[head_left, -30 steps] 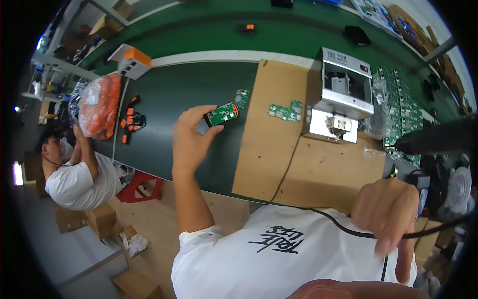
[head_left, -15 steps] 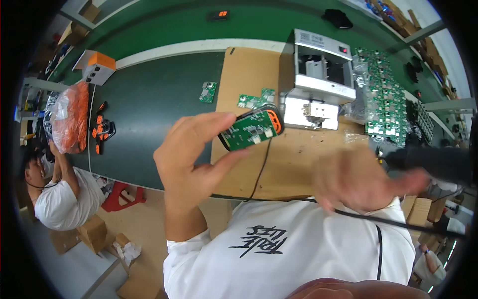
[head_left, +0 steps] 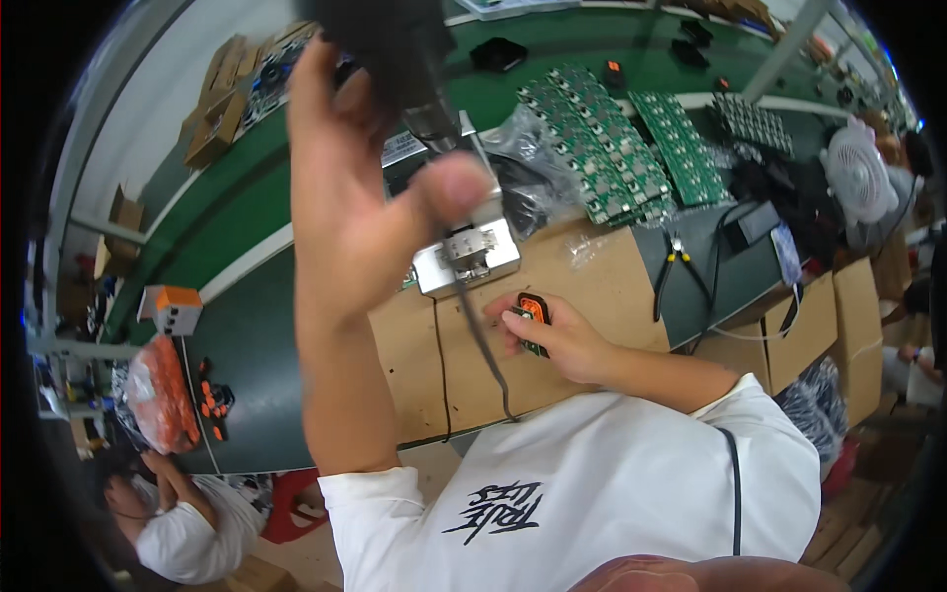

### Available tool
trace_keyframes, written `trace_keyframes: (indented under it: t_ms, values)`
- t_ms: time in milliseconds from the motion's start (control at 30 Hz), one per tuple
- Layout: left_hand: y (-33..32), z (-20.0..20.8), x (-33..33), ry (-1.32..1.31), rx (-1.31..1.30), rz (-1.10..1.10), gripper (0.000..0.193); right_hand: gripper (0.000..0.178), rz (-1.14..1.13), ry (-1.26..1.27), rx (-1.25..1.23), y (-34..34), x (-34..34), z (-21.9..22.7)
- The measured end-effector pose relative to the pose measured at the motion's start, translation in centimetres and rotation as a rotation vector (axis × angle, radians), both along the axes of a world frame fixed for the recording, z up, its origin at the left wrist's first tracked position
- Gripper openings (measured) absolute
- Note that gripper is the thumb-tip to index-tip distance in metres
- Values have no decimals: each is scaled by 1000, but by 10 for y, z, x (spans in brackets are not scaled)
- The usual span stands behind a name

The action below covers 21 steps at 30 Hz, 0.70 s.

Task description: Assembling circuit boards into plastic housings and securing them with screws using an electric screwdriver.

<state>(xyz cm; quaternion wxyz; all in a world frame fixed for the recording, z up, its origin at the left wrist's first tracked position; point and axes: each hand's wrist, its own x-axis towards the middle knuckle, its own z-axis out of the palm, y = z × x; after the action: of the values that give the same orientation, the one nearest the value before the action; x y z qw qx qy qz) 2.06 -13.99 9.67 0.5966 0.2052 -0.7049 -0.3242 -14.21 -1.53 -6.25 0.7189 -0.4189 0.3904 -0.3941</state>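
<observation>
My left hand [head_left: 360,227] is raised at the upper left, blurred, with its thumb stretched out and its fingers apart. A dark power tool with a metal nose, like an electric screwdriver [head_left: 380,54], hangs close to the camera. It covers part of those fingers, and I see no clear grip on it. Over the cardboard mat [head_left: 582,326], my right hand [head_left: 572,345] is closed round a small black-and-orange case [head_left: 534,306]. Part of a green circuit board shows in this case. Just beyond sits a grey metal machine [head_left: 493,261], partly hidden behind my left hand.
Green circuit board panels [head_left: 602,148] lie at the back right beside clear plastic bags [head_left: 538,163]. Pliers [head_left: 677,266] rest at the mat's right edge. A dark cord [head_left: 483,345] crosses the mat. Orange parts [head_left: 212,400] lie left, near another person [head_left: 187,523].
The case has passed from my left hand to my right. My left hand has risen towards the dark tool, which now shows at the upper left. The view has swung right.
</observation>
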Motion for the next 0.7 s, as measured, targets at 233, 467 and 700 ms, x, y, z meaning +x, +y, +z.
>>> trace_keyframes:
  t_ms: [233,467,700]
  values:
    - [23,3,-11,64,401,-355,42,52,-108,-328,387,24,-45,-12]
    - [43,-58,2,190,399,-110,58,53,-175,-389,469,9,-47,-19]
    - [34,-79,-11,353,476,-161,101,64,-221,-571,568,-9,-29,-32]
